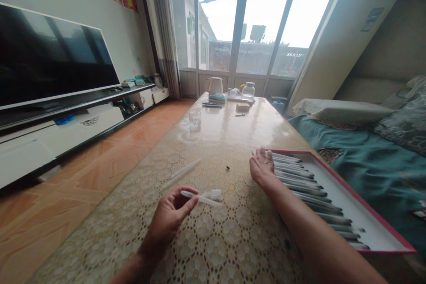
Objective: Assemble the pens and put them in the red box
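Note:
My left hand (171, 213) pinches a clear plastic pen barrel (203, 198) over the lace-patterned table (213, 239). My right hand (262, 164) reaches into a shallow red-edged tray (382, 226) holding a row of several grey pens (309, 186); its fingers rest on the pens at the tray's far end, and whether they grip one is hidden. Another clear barrel (183, 172) lies on the table ahead of my left hand. A tiny black part (228, 167) lies between the hands.
A drinking glass (195, 118) stands further up the table. A kettle (214, 85), a glass jug (248, 90) and small boxes sit at the far end. A television (49, 57) on a low cabinet is left; a teal-covered sofa (366, 155) is right.

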`<state>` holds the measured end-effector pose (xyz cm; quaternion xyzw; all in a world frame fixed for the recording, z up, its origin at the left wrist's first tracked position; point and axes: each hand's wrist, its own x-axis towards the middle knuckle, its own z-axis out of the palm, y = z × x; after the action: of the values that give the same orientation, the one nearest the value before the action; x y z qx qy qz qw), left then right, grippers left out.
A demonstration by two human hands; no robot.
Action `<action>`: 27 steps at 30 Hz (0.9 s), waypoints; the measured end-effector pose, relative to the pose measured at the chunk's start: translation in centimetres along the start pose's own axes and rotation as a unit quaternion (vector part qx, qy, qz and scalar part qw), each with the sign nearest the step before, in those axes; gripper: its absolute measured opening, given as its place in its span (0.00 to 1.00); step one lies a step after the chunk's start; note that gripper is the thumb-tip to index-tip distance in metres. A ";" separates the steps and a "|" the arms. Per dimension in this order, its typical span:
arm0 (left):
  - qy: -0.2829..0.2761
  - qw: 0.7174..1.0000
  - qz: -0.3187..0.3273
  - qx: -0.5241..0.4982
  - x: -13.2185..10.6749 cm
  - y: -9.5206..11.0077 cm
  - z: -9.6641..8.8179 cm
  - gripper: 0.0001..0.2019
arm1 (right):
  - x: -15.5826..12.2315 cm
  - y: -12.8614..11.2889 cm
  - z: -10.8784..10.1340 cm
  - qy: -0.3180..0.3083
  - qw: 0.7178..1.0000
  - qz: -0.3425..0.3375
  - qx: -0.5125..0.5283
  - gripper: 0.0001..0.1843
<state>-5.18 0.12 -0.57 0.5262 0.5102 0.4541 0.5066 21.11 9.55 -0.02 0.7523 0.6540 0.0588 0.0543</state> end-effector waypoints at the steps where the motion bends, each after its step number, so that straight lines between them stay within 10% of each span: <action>1: -0.014 0.998 -0.019 -0.054 0.1 -0.2 0.1 0.10 | 0.2 0.0 0.2 0.005 1.000 0.017 -0.015 0.17; 11: -0.075 0.959 -0.154 -0.225 -1.4 -0.6 2.5 0.09 | -1.0 -0.4 0.5 0.046 0.998 0.021 -0.028 0.16; 18: 0.004 0.950 -0.168 -0.262 -1.1 -0.7 2.3 0.05 | -7.7 -1.2 -2.0 0.132 0.986 -0.087 0.055 0.15; 27: 0.099 0.927 -0.152 -0.327 -0.7 -0.7 2.0 0.06 | -15.9 -2.4 -0.8 0.131 0.884 -0.137 0.427 0.05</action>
<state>-3.29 -0.71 -1.38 0.1995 0.4548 0.5630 0.6606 16.42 -5.86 0.15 0.5907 0.7138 -0.1359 -0.3507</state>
